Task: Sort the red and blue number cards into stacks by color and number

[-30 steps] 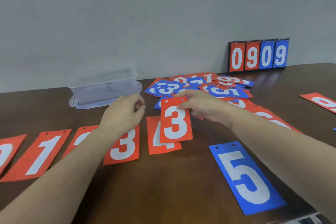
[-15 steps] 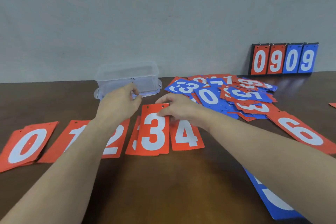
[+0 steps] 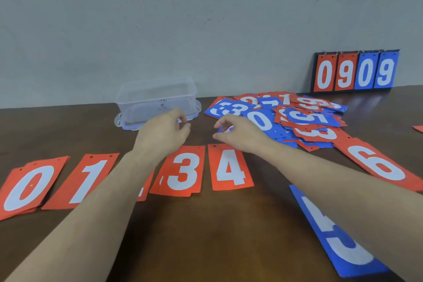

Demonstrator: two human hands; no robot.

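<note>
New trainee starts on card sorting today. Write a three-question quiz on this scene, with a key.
1. True or false: the red 3 stack lies directly left of the red 4 card.
2. Which card lies nearest the camera on the right? A) red 6 card B) blue 5 card C) blue 0 card
3. Fill in: the scoreboard against the wall reads ____.

Key
1. True.
2. B, the blue 5 card; the red 6 card lies farther back, and the blue 0 card is in the unsorted pile.
3. 0909.
</note>
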